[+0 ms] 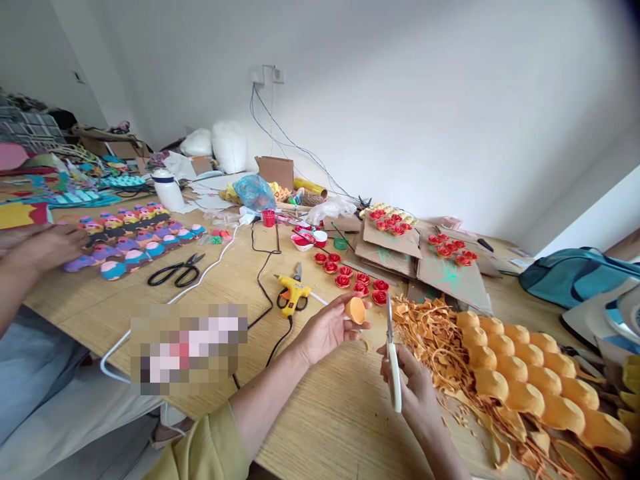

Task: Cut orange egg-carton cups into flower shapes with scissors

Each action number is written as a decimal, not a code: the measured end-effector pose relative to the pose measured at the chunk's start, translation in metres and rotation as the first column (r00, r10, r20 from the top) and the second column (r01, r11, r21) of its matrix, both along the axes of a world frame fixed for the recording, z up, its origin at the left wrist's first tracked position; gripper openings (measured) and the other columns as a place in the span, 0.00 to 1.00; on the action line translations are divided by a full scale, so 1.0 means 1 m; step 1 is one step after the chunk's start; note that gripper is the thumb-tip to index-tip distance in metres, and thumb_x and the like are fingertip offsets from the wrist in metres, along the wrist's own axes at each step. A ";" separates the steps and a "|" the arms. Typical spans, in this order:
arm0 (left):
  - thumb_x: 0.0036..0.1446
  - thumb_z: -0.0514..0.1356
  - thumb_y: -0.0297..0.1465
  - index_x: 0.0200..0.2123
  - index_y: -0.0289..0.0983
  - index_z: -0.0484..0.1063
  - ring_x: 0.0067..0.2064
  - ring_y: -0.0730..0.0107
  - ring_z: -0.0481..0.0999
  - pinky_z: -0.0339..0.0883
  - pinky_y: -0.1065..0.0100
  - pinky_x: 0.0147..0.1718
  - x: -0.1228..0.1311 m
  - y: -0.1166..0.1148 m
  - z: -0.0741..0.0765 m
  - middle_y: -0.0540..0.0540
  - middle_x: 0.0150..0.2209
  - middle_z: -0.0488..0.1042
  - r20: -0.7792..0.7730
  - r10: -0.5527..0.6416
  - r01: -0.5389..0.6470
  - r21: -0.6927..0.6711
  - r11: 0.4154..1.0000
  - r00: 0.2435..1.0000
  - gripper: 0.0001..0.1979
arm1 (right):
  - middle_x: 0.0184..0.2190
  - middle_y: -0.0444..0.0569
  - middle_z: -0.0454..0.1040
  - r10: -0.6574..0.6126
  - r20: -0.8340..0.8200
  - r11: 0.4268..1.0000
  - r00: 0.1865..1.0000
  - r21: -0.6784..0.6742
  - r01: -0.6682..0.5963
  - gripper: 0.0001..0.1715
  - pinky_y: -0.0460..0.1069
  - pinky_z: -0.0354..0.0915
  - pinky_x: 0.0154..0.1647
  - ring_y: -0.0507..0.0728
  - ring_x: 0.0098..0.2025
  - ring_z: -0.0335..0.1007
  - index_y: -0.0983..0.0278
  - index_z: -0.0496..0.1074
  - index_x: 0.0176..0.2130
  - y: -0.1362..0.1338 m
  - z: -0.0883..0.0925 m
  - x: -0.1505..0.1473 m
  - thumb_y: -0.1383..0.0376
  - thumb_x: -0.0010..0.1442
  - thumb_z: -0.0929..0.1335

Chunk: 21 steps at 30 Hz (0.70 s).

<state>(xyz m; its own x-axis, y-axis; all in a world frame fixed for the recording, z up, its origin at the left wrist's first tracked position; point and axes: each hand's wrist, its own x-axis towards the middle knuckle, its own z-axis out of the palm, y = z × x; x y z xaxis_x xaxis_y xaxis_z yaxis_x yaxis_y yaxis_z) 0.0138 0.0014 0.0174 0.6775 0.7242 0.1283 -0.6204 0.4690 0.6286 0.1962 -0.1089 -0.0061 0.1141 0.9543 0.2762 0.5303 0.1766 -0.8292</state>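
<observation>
In my left hand (323, 337) is a small orange cup (356, 311) cut from an egg carton, pinched between thumb and fingers with its opening turned toward me. My right hand (414, 383) grips white-handled scissors (393, 367), their blades pointing up and away, just right of the cup and apart from it. Beyond my hands sit several red paper roses (345, 273). To the right lie a heap of orange trimmings (425, 333) and a sheet of orange egg-carton cups (533, 363). Left of my left hand is a yellow glue gun (293, 295), lying over another pair of scissors.
Black scissors (175, 272) and a white cable (200, 280) lie to the left. A co-worker's hand (47, 243) is beside painted egg-carton rows (133, 243). Cardboard pieces (450, 287) bearing red roses are stacked at the back right, near a teal bag (575, 277).
</observation>
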 end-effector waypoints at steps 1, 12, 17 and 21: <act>0.58 0.64 0.37 0.52 0.40 0.71 0.40 0.62 0.81 0.67 0.72 0.31 0.000 0.000 0.000 0.39 0.53 0.75 0.015 -0.009 0.009 -0.020 1.000 1.000 0.19 | 0.26 0.43 0.69 0.000 -0.003 1.000 1.000 0.008 0.000 0.15 0.48 0.62 0.31 0.55 0.30 0.65 0.62 0.71 0.40 -0.001 0.000 0.000 0.54 0.63 0.63; 0.58 0.64 0.39 0.47 0.36 0.74 0.30 0.71 0.76 0.61 0.76 0.24 -0.001 0.000 0.000 0.36 0.44 0.79 0.062 -0.090 0.096 -0.093 0.991 0.994 0.17 | 0.28 0.44 0.68 0.056 -0.055 0.998 0.997 0.025 -0.054 0.15 0.49 0.62 0.33 0.55 0.31 0.65 0.62 0.70 0.41 -0.002 -0.005 0.000 0.55 0.64 0.62; 0.58 0.64 0.37 0.48 0.35 0.73 0.30 0.71 0.77 0.62 0.76 0.25 -0.001 0.001 -0.002 0.36 0.43 0.79 0.060 -0.093 0.098 -0.098 0.990 0.994 0.17 | 0.28 0.44 0.69 0.097 -0.039 0.995 0.995 0.010 -0.097 0.15 0.48 0.61 0.33 0.55 0.31 0.65 0.62 0.70 0.39 -0.002 -0.002 0.000 0.55 0.64 0.62; 0.59 0.63 0.36 0.46 0.34 0.74 0.30 0.70 0.77 0.62 0.76 0.24 -0.001 0.001 -0.001 0.34 0.44 0.79 0.040 -0.090 0.094 -0.115 0.989 0.995 0.15 | 0.24 0.42 0.66 0.075 -0.043 0.997 0.996 -0.023 -0.076 0.15 0.47 0.60 0.28 0.53 0.26 0.62 0.63 0.70 0.34 -0.002 0.003 -0.005 0.55 0.63 0.64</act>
<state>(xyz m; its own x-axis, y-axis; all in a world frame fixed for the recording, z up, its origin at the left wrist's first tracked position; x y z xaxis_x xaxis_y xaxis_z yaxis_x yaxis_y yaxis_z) 0.0129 0.0024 0.0164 0.7386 0.6703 0.0717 -0.5918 0.5938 0.5451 0.1908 -0.1109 -0.0028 0.0528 0.9671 0.2490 0.4811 0.1939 -0.8550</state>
